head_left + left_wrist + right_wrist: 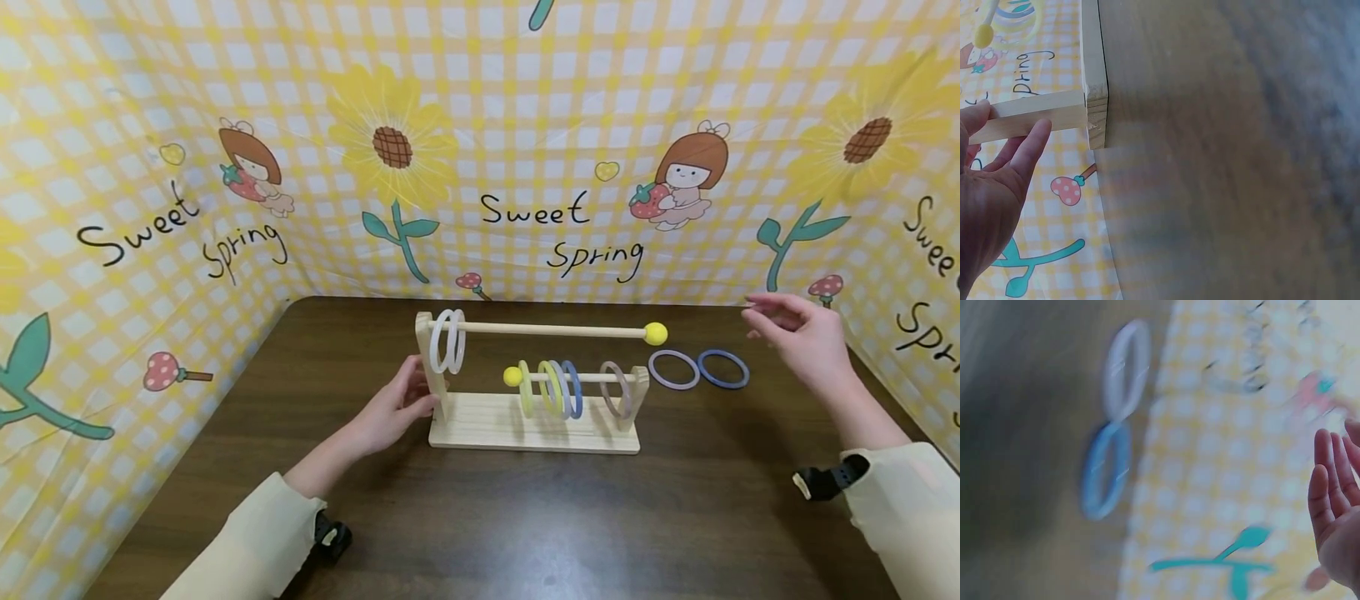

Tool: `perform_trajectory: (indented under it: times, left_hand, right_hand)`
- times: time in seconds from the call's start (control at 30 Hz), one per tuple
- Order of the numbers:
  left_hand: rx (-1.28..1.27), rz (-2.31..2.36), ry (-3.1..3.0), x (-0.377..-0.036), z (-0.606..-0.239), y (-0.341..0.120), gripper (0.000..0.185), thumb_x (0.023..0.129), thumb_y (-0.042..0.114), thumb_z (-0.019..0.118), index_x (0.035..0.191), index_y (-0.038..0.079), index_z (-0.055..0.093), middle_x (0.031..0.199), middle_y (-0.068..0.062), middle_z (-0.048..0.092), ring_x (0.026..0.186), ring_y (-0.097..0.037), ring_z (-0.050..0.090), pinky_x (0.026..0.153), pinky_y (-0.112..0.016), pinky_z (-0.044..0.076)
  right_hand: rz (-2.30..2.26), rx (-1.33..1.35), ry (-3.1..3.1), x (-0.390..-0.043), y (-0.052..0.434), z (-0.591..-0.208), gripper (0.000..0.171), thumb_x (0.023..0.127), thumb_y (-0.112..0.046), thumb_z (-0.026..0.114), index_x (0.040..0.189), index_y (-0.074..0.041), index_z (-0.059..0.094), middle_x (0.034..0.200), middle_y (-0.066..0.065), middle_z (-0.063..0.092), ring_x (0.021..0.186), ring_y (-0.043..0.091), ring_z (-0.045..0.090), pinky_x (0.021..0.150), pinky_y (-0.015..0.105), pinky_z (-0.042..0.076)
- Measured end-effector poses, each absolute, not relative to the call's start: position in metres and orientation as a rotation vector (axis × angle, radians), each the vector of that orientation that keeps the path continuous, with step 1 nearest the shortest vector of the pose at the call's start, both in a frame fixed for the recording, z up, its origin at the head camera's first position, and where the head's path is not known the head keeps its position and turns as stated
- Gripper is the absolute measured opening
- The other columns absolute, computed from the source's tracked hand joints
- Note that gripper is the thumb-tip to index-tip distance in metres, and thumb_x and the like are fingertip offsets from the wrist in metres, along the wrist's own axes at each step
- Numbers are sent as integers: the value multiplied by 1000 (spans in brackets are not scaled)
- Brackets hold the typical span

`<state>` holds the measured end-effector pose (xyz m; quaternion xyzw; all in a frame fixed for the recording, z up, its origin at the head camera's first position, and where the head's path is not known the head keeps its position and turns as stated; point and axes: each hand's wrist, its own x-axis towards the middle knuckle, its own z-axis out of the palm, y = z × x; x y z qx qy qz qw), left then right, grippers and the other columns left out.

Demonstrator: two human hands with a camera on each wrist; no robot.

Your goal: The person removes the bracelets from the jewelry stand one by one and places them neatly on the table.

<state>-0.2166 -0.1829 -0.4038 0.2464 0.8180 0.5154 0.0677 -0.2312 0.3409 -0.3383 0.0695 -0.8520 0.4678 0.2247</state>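
Fingers of left hand point(393, 408) straight against rack point(534, 433) post — right hand point(802, 337) loose, empty, above blue ring point(723, 368).

The left hand point(393, 410) is extended forward at table level, fingers point(1029, 150) straight and together. The right hand point(798, 337) is raised, palm inward, fingers loosely spread and apparently relaxed, though that wrist view is blurred. Both forearms are sleeved, and a strap is worn at each wrist.
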Motion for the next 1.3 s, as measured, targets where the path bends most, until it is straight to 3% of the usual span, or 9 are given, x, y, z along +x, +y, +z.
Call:
perform_trajectory:
  times: [0.23, 0.53, 0.9, 1.3]
  left_hand:
    - [773, 1548, 2463, -218, -404, -183, 44, 100, 5, 53, 138, 7, 31, 125, -29, 51, 115, -40, 54, 85, -39, 53]
    - [771, 1527, 2485, -219, -402, -183, 44, 100, 6, 54, 138, 9, 32, 124, -27, 53, 115, -38, 54, 85, -38, 53]
    - [740, 1521, 2475, -217, -403, -182, 45, 99, 5, 54, 138, 10, 31, 126, -28, 51, 116, -38, 54, 85, -39, 53]
    - [733, 1503, 2490, -217, -401, -182, 45, 99, 5, 55, 137, 10, 32, 125, -27, 52, 117, -39, 53, 85, -39, 53]
  right_hand:
    - [1322, 414, -2115, -201, 295, -304, 26, 85, 10, 68, 111, 6, 68, 82, -13, 68, 63, 0, 64, 57, 11, 46]
    - [1555, 759, -1851, -171, 235, -280, 22, 83, 16, 66, 105, 17, 64, 83, 4, 70, 66, 9, 66, 62, 14, 50]
    - [1517, 922, -1968, -167, 172, -287, 25, 86, 11, 67, 110, 8, 64, 89, 9, 70, 71, 13, 67, 59, 20, 50]
    - [1623, 1006, -2107, -168, 110, -318, 32, 85, 6, 72, 114, -3, 64, 104, 7, 69, 82, 16, 68, 65, 31, 56]
